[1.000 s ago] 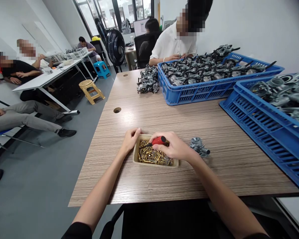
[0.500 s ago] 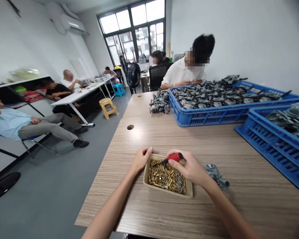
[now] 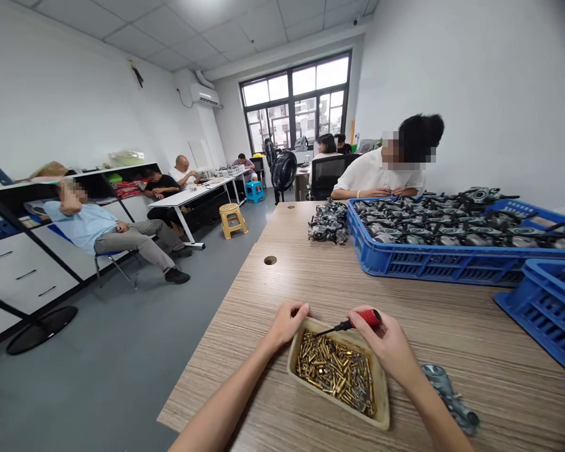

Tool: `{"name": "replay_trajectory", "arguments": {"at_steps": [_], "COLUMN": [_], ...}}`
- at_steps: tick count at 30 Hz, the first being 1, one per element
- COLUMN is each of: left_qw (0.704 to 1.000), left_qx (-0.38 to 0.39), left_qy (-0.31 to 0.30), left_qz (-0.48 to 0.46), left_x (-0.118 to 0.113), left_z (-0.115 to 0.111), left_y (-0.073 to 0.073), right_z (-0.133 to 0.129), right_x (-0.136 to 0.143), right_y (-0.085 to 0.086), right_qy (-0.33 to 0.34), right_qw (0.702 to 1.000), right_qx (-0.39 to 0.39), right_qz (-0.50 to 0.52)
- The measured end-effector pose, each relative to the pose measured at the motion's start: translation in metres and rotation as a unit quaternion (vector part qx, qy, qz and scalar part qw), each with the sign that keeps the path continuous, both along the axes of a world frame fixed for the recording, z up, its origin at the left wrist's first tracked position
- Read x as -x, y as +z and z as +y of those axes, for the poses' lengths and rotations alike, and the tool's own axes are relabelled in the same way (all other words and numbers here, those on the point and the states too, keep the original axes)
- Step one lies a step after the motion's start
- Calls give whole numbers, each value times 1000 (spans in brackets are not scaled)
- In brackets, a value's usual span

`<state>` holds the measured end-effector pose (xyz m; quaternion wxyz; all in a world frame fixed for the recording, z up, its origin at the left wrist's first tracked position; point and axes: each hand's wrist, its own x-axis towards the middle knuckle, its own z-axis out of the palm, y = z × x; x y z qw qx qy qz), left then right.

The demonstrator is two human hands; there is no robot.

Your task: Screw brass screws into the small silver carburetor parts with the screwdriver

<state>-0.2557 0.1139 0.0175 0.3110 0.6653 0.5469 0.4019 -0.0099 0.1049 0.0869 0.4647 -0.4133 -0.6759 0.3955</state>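
Note:
My left hand is closed on the far left corner of a beige plastic bin, its thumb at the rim. Small brass and silver jet-like metal pieces fill the bin. In my right hand is a screwdriver with a red and black handle. Its dark shaft slants down to the left, and the tip lies over the brass pieces near my left hand. Whether the tip touches a piece I cannot tell. A grey metal carburetor body lies right of the bin, partly behind my right forearm.
A blue crate full of carburetors stands at the back right, and a second blue crate is nearer. More metal parts are piled left of the crates. Across the wooden table sits a co-worker.
My view has tilted up and turned left, so the table things appear lower and further right. My left hand stays at the bin corner; the screwdriver stays in my right hand over the pieces.

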Motion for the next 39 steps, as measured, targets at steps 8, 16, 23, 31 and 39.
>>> {"name": "replay_trajectory", "arguments": {"at_steps": [8, 16, 23, 31, 39], "left_qw": [1000, 1000, 1000, 1000, 1000], "left_qx": [-3, -6, -7, -3, -3], "left_qy": [4, 1, 2, 2, -2], "left_qz": [5, 4, 6, 18, -4], "left_x": [-1, -1, 0, 0, 1], "left_z": [1, 0, 1, 0, -1], "left_y": [1, 2, 0, 0, 0], "right_z": [15, 12, 8, 11, 8], "right_x": [-6, -3, -1, -4, -3], "right_y": [-17, -12, -10, -12, -11], "right_qy": [-1, -6, -17, 6, 1], "right_qw": [1000, 1000, 1000, 1000, 1000], "right_qx": [-4, 3, 8, 3, 1], "right_qz": [-12, -8, 4, -23, -25]}}
